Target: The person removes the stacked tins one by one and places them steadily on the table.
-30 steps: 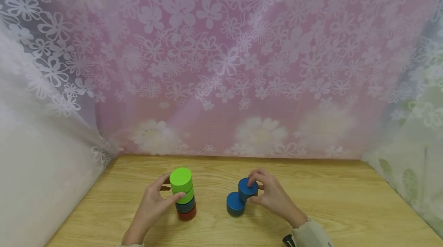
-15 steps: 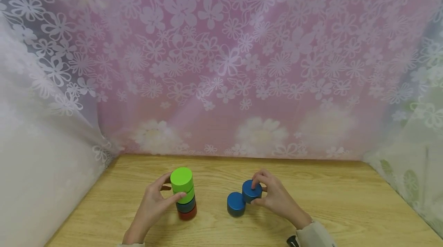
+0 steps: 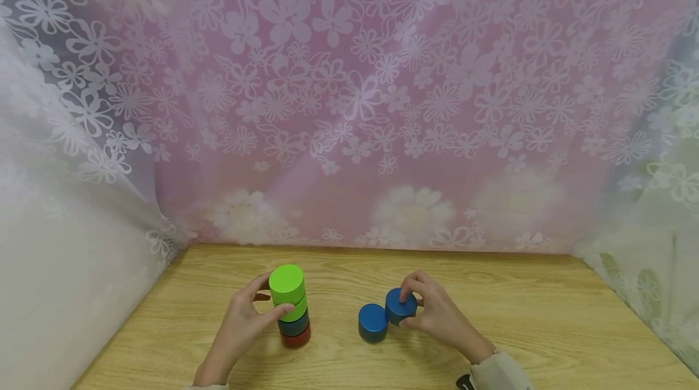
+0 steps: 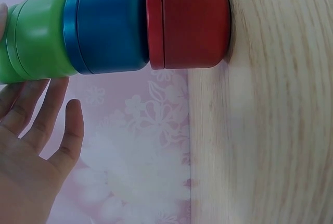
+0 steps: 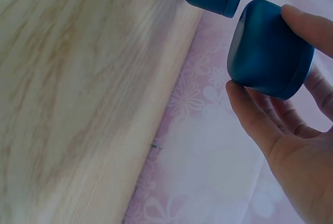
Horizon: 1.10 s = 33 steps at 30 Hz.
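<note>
A wide lane of bare table [image 3: 334,311] ran through the lower centre of the head view, between the stack of tins [image 3: 299,312] and the standing blue tin [image 3: 372,324]. The left hand [image 3: 242,317] barred the stack's left side. Right of the standing blue tin, the held blue tin [image 3: 398,310] and right hand [image 3: 437,317] allowed scant passage. More table lay exposed at lower right; across the upper frame, the floral curtain [image 3: 360,135] walled off the back.
</note>
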Tool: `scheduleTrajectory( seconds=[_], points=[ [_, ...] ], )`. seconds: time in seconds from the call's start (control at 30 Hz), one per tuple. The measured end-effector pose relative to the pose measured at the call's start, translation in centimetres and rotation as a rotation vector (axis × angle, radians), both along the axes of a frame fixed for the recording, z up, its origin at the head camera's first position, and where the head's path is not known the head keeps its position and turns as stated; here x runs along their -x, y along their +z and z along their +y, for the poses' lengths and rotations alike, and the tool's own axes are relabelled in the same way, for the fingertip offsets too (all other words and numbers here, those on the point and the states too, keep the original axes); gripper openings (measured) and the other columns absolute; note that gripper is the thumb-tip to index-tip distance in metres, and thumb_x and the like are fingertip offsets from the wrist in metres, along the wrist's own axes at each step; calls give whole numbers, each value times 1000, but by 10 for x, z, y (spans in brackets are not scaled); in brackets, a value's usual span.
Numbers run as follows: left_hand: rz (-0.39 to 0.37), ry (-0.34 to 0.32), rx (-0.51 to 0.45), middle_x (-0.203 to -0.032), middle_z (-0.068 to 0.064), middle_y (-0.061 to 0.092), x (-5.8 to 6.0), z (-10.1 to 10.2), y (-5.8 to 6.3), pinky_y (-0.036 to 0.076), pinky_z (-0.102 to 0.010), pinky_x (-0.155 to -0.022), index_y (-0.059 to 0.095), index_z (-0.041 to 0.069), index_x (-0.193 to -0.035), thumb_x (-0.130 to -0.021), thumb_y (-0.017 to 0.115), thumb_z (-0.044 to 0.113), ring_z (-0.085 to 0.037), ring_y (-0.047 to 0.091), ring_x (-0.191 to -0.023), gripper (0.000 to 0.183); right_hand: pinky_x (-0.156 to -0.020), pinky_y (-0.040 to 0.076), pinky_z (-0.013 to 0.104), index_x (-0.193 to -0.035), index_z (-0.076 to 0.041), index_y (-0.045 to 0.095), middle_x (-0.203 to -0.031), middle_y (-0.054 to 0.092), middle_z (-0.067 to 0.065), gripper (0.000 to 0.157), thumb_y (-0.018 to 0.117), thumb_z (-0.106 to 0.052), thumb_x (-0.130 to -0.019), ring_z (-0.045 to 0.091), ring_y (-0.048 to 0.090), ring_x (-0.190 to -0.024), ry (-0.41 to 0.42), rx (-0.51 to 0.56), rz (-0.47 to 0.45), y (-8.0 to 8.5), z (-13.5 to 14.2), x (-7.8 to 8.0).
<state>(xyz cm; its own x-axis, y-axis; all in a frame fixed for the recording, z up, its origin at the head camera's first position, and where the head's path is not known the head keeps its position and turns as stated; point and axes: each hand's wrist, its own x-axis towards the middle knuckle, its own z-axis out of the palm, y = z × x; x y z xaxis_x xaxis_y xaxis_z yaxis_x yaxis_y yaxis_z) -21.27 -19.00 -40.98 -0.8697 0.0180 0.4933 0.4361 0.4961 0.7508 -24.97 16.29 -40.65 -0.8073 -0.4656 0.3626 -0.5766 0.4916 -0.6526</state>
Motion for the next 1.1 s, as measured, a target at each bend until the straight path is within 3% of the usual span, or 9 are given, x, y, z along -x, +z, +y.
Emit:
scheduleTrajectory(
  seconds=[0.3, 0.6, 1.1],
  points=[
    [1, -11, -4, -114, -2, 70, 0, 1, 1, 55, -52, -84, 64, 1, -131, -80, 88, 11, -19, 63, -100, 57, -70, 56, 39, -85, -13, 56, -101, 50, 1, 45, 92, 6, -65, 29, 57, -98, 16, -34, 27, -1, 3, -1],
    [-6, -6, -3, -116, -4, 70, 1, 2, 2, 55, -53, -85, 64, 0, -131, -80, 88, 11, -22, 63, -101, 58, -70, 55, 38, -84, -12, 54, -99, 47, 1, 45, 92, 3, -66, 26, 56, -95, 21, -62, 14, -2, 7, -1],
    [2, 2, 6, -115, -4, 70, 1, 0, 0, 56, -50, -84, 64, -1, -131, -79, 89, 11, -21, 64, -99, 59, -69, 45, 28, -83, -14, 55, -97, 46, -1, 44, 91, 4, -66, 16, 46, -86, 23, -123, -5, -13, 6, 4]
  ],
)
